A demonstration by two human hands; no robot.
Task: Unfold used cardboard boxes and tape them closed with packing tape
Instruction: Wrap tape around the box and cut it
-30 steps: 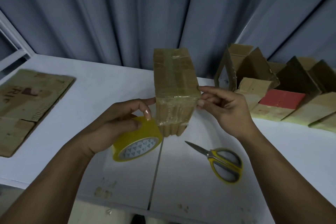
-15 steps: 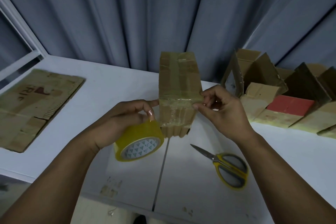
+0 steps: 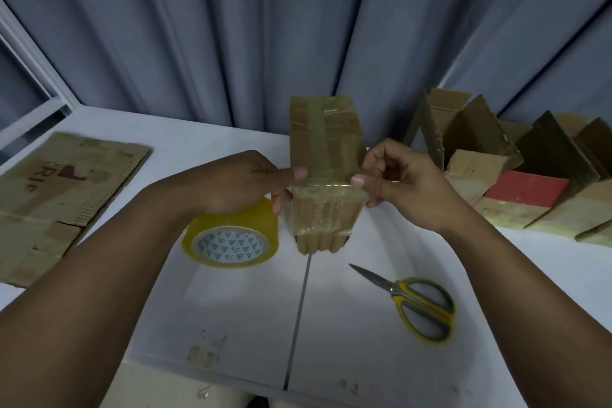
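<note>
White table, near edge: scissors lie to your right, apart from the work. Beyond them your left hand grips the tape roll, thumb against the box standing at centre. Your right hand pinches the box's right corner over the strip. Draw the strip taut and level, then press from the middle outward. Opened boxes wait behind, before the curtain.

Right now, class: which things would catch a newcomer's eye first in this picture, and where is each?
The taped cardboard box stands at the centre of the table, the left hand and right hand pressing its near top edge. The left hand also holds a yellow tape roll beside it; yellow-handled scissors lie nearer the camera, to the right.
</note>
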